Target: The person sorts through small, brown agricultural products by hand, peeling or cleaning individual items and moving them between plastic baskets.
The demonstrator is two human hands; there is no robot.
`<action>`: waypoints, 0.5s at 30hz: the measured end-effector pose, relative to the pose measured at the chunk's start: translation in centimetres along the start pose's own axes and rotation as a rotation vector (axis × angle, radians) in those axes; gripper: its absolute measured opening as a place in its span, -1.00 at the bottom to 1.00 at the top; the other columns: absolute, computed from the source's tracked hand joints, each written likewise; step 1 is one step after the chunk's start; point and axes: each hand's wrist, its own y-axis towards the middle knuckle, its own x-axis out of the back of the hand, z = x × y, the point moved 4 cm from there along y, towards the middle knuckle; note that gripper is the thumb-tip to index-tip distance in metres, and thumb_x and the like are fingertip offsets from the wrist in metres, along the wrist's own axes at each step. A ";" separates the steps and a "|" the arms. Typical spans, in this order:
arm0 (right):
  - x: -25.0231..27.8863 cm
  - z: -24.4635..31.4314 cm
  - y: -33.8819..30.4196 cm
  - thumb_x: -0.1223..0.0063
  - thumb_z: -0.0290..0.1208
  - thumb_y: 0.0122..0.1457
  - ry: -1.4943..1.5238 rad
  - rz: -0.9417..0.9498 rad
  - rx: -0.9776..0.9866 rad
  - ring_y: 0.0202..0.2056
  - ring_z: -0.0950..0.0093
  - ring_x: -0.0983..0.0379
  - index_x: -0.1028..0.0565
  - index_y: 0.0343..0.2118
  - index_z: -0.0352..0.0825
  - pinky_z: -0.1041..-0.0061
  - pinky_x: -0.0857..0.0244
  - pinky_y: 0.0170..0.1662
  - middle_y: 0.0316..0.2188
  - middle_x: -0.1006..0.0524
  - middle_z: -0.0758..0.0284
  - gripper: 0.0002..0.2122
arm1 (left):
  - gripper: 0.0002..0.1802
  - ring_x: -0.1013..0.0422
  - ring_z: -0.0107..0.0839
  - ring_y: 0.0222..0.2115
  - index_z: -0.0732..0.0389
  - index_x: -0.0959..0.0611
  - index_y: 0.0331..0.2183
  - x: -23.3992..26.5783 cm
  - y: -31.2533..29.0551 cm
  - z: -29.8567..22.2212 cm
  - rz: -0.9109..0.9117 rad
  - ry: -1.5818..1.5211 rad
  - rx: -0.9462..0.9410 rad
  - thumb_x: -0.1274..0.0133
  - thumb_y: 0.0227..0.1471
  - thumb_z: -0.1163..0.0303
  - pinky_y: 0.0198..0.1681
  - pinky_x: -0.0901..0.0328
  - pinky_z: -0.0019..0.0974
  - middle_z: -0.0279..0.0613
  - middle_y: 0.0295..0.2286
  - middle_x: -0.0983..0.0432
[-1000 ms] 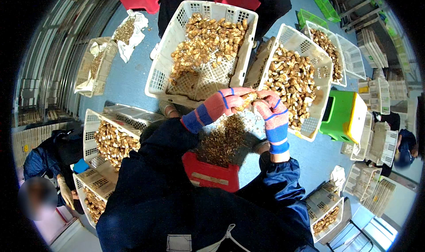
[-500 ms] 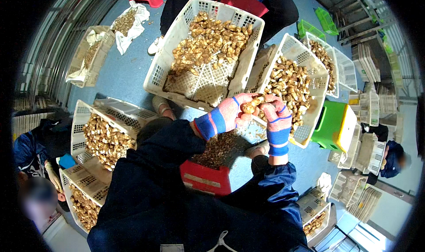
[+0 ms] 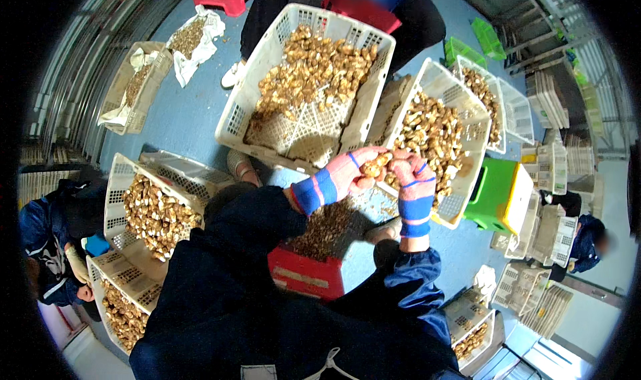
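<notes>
My left hand, in a pink and blue striped glove with bare fingertips, pinches a brown mushroom over the gap between two white crates. My right hand, gloved alike, is closed with its fingertips against the mushroom's right side. Whatever its fingers hold, if anything, is hidden. Ahead stands a large white crate with mushrooms heaped toward its far side. Beyond my right hand, a second white crate holds many mushrooms. Dark trimmings lie below my hands.
A red stool is by my knees. A green and yellow box stands to the right. Mushroom crates line the left, near a co-worker's hand. Another person's dark-clad leg is beyond the large crate. White cloth lies far left.
The mushroom is turned and tilted differently between my fingers. Both hands stay close together, and the whole view has shifted slightly.
</notes>
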 end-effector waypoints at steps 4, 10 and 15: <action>-0.4 -0.4 0.1 -0.06 -0.51 -0.06 0.012 -0.039 -0.062 -0.47 0.69 -0.30 -0.46 -0.47 -0.39 0.71 -0.19 -0.36 -0.50 -0.47 0.43 -0.91 | -0.52 -0.25 -0.60 -0.64 0.12 -0.35 -0.09 0.5 0.7 -0.2 -0.024 0.365 -0.133 0.10 -0.02 0.08 -0.63 -0.13 -0.56 -0.33 -0.54 -0.35; -0.7 -1.4 0.6 -0.09 -0.48 -0.05 -0.114 -0.065 -0.133 -0.53 0.69 -0.24 -0.44 -0.57 -0.39 0.68 -0.15 -0.45 -0.58 -0.44 0.44 -0.90 | -0.50 -0.38 -0.12 -0.31 0.18 -0.37 -0.10 -0.3 -0.4 -2.1 -0.165 1.187 -0.543 -0.02 -0.10 0.20 -0.27 -0.27 -0.30 0.05 -0.31 -0.42; -1.1 -0.7 0.6 -0.13 -0.40 -0.10 -0.201 -0.099 -0.147 -0.59 0.72 -0.14 -0.39 -0.67 -0.32 0.69 -0.08 -0.54 -0.71 -0.30 0.53 -0.82 | -0.53 -0.41 -0.30 -0.42 0.19 -0.42 -0.14 0.2 -1.4 -2.5 -0.254 1.136 -0.396 -0.05 -0.11 0.19 -0.32 -0.29 -0.30 -0.04 -0.40 -0.47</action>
